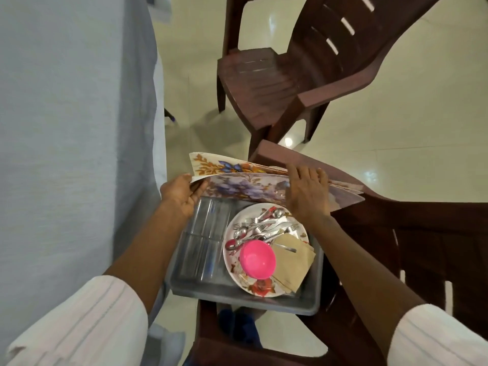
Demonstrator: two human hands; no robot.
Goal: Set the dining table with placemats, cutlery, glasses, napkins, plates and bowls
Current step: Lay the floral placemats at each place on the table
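Leftmost, a table under a pale blue cloth (66, 128) fills the side of the view, its edge running away from the person. Just beside it the left hand (179, 199) pinches the left end of a stack of floral placemats (237, 186), thumb on top and fingers curled beneath. The placemats are held over the far end of a grey tray (237, 297). Their long axis runs left to right, the right end sloping a little lower and pointing toward the armrest of the brown chair (396, 233) on whose seat the tray rests. Their sheets fan slightly apart at the left end. In the tray's left half are clear glasses (206, 223), in two rows; whether they stand or lie cannot be told. The right half holds a flowered plate (230, 260). On it a heap of cutlery (264, 225) lies mostly along a slant from lower left to upper right, with spoon bowls at both ends of the pile. A pink bowl (257, 260) sits tilted on the near part of the plate, and folded tan napkins (293, 265) lie just beside it at the right rim. The right hand (306, 194) rests on the mats right of their middle, fingers spread and nearly straight, reaching to the far edge; whether the thumb hooks underneath cannot be told. Farther off stands a second brown chair (264, 75) on a glossy cream floor (396, 114).
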